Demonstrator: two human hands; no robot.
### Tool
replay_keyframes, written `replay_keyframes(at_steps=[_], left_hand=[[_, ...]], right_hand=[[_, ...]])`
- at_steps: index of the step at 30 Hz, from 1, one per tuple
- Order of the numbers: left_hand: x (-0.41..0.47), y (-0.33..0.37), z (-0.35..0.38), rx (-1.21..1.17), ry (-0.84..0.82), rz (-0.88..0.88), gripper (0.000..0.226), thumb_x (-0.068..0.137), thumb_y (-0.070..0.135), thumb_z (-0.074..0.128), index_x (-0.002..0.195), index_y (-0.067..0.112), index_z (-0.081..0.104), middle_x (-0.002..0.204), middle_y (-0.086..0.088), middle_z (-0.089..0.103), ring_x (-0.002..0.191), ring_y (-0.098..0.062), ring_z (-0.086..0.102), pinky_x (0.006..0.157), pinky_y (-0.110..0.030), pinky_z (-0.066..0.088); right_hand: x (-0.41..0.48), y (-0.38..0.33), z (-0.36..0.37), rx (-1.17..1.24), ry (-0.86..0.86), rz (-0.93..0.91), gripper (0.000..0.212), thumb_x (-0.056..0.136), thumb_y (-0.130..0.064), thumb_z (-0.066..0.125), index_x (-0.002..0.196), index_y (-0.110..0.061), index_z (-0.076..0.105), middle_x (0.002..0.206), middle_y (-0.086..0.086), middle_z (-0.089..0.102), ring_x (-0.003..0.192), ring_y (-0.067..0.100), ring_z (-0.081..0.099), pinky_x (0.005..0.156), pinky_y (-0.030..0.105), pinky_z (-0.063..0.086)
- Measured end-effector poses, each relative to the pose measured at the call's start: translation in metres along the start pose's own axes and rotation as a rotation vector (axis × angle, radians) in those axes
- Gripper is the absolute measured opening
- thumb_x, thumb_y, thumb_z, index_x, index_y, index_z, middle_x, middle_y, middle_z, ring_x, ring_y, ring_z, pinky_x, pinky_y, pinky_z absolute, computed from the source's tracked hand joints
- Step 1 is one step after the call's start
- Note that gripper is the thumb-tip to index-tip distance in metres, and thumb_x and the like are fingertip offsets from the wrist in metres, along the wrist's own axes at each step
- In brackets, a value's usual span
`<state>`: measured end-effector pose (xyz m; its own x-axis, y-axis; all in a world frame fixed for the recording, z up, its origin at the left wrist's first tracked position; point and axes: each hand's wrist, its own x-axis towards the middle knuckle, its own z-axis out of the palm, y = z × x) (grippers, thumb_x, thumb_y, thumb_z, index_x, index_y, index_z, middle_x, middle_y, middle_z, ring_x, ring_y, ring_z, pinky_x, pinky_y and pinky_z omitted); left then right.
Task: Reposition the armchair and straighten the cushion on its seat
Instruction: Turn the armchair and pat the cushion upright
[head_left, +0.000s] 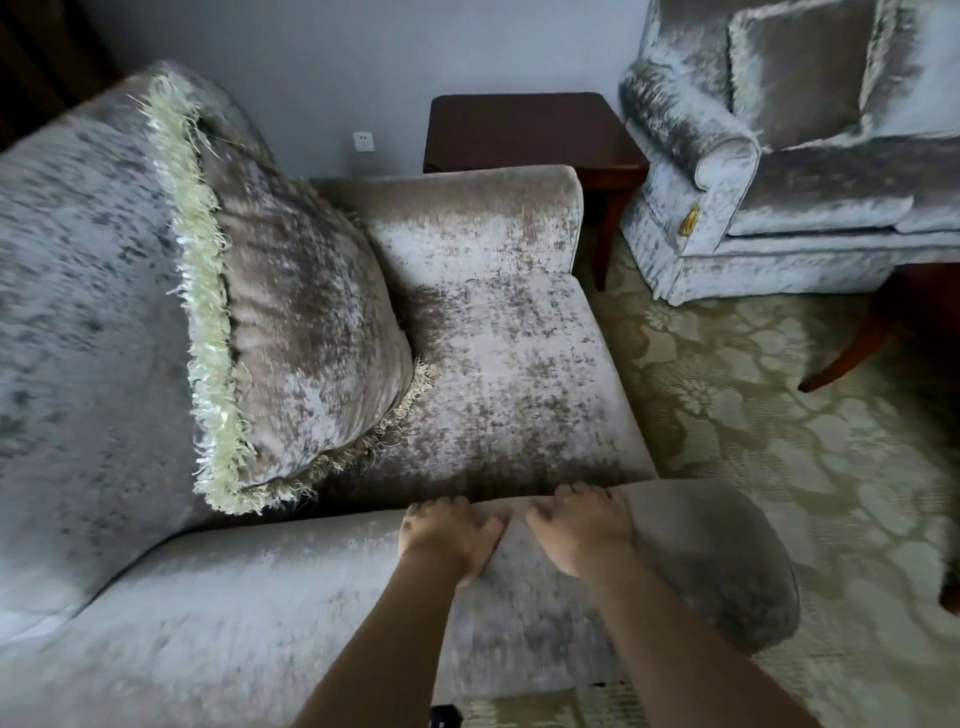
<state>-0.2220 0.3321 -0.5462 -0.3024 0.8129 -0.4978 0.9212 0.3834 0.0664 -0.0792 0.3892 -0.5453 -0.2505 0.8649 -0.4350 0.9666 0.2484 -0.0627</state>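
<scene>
Grey crushed-velvet armchair (498, 338) fills the frame, seen from its side: backrest (78, 312) on the left, open front on the right.

Hands: both on the near armrest (311, 597), side by side but not touching. Left hand (449, 535) and right hand (582, 525) lie palm down on the top of the armrest. Fingers of both curl over the inner edge towards the seat, gripping it; the tips are hidden past that edge. Both forearms come in from the bottom of the frame.

Fringed cushion (306, 332): on the armchair seat, pushed to the back. It stands on one edge and leans against the backrest, tilted rather than square to it. Its lower corner touches the seat, and its pale fringe runs along the backrest side. Some motion blur there.

Around the armchair:
- Far armrest (467, 208) sits just in front of a dark wooden side table (519, 130); contact can't be judged.
- Wall socket (363, 141) is on the wall behind the far armrest.
- Second velvet seat (779, 218), same fabric, stands beyond the side table, well apart from the armchair, with its own cushion (800, 67) upright against its back.
- Patterned carpet (753, 415) is underfoot, off the armchair's front.
- Curved dark wooden leg (857, 343) stands on the carpet, off the armchair's front.
</scene>
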Motion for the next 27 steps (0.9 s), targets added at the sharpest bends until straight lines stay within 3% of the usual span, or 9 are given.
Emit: replay_keyframes(at_steps=[3,6,10,13,22,27], left_hand=[[-0.027,-0.007,-0.008,0.016,-0.109,-0.023,0.085,0.087,0.07,0.012,0.149,0.013,0.006,0.157,-0.014,0.003,0.144,-0.026,-0.001,0.115,-0.045,0.001],[-0.059,-0.023,-0.034,0.165,-0.101,-0.086,0.082,0.088,0.068,0.011,0.147,0.014,-0.008,0.156,-0.012,-0.015,0.142,-0.026,-0.016,0.114,-0.049,-0.008],[-0.095,-0.045,-0.112,0.131,0.168,-0.113,0.07,0.094,0.055,0.013,0.148,0.016,-0.006,0.157,-0.011,-0.009,0.143,-0.025,-0.012,0.113,-0.049,-0.009],[-0.123,-0.067,-0.168,0.122,0.286,-0.121,0.063,0.096,0.046,0.013,0.148,0.015,-0.001,0.157,-0.012,-0.003,0.144,-0.025,-0.008,0.113,-0.051,-0.011],[-0.203,-0.222,-0.247,0.211,0.359,-0.211,0.062,0.096,0.047,0.01,0.149,0.016,0.001,0.158,-0.01,-0.001,0.143,-0.024,-0.01,0.112,-0.052,-0.01],[-0.232,-0.35,-0.267,0.27,0.413,-0.154,0.069,0.094,0.052,0.022,0.148,0.018,-0.003,0.158,-0.008,-0.003,0.143,-0.025,-0.009,0.113,-0.051,-0.003]], right_hand=[[-0.022,-0.008,-0.014,-0.064,-0.145,0.035,0.075,0.091,-0.061,0.012,0.147,-0.011,0.02,0.156,0.01,0.019,0.142,0.029,0.015,0.114,0.048,0.01],[-0.048,-0.041,-0.05,-0.106,-0.177,-0.037,0.074,0.093,-0.061,0.015,0.149,-0.012,0.014,0.158,0.012,0.008,0.144,0.033,0.006,0.115,0.052,0.004],[-0.083,-0.103,-0.118,-0.038,0.07,-0.182,0.064,0.094,-0.054,0.024,0.142,-0.012,0.029,0.149,0.015,0.031,0.138,0.032,0.025,0.11,0.049,0.018],[-0.106,-0.147,-0.161,0.01,0.146,-0.194,0.059,0.094,-0.049,0.028,0.137,-0.011,0.034,0.143,0.016,0.038,0.132,0.033,0.032,0.108,0.047,0.024],[-0.164,-0.317,-0.203,0.143,0.157,-0.233,0.059,0.092,-0.052,0.03,0.135,-0.012,0.037,0.141,0.017,0.044,0.129,0.035,0.04,0.105,0.045,0.03],[-0.179,-0.437,-0.198,0.302,0.092,-0.194,0.059,0.09,-0.056,0.032,0.132,-0.016,0.037,0.135,0.016,0.047,0.122,0.037,0.045,0.096,0.047,0.037]])
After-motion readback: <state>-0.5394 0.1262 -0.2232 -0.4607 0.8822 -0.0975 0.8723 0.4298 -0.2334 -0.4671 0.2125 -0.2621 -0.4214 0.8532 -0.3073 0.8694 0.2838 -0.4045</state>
